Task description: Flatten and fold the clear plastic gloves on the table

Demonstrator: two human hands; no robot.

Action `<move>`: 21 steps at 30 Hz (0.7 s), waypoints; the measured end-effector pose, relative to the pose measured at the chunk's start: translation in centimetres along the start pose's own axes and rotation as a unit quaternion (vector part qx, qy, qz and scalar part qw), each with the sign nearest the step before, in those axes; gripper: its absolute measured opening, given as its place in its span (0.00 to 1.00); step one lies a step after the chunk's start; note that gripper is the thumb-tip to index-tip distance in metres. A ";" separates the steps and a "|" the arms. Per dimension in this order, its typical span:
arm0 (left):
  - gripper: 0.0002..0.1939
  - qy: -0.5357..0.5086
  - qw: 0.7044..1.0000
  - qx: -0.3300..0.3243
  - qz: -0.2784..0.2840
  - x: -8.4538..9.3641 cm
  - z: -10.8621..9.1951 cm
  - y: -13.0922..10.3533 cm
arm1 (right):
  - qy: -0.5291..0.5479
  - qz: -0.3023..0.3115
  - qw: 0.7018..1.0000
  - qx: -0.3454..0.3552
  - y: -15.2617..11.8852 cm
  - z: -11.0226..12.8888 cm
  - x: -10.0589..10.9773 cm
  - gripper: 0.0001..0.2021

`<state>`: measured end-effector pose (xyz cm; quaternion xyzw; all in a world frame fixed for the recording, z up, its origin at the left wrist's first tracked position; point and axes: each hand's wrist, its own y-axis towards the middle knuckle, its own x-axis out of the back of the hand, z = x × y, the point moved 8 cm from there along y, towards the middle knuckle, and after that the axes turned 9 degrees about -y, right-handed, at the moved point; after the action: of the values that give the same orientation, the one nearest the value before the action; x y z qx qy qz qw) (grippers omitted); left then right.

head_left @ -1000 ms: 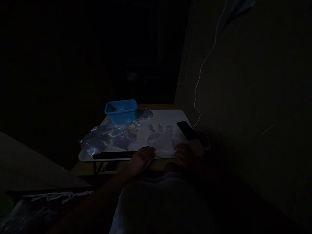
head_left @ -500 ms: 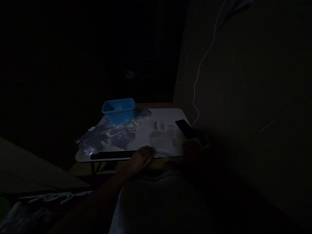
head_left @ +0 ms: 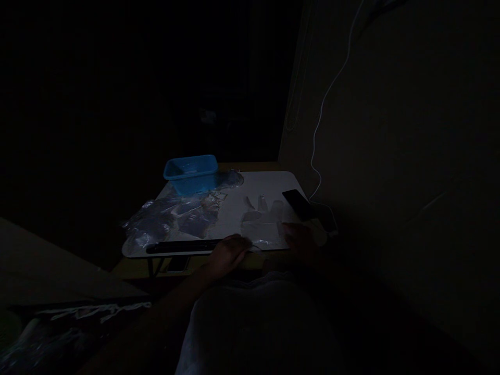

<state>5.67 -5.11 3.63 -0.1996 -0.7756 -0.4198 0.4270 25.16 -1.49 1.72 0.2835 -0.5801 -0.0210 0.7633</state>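
Note:
The scene is very dark. A thin, see-through plastic glove lies flat on the white tabletop, its finger shapes pointing away from me. My left hand rests at the table's front edge with fingers curled closed at the glove's lower left edge, pinching the film there. On the opposite side, my right hand is dim, with its fingers stretched out and touching the glove's right edge. Left of the left hand, a long black bar runs along the front edge.
A blue plastic basket stands at the table's back left. Crumpled clear plastic covers the left side. A dark phone lies at the right, near a white cable along the wall. The white table has rounded corners.
My right hand has come in from the right and reached the glove's edge. The glove's film has shifted and flattened somewhat. My left hand stays almost in place.

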 end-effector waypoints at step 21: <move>0.14 -0.014 1.000 0.003 0.001 -0.2 -0.6 0.5 | -0.020 0.150 0.981 -0.119 3.3 -1.1 -1.2 0.09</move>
<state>6.41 -5.36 3.89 -0.2050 -0.7824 -0.4144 0.4172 24.76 2.15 2.00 0.0998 -0.6243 0.0196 0.7745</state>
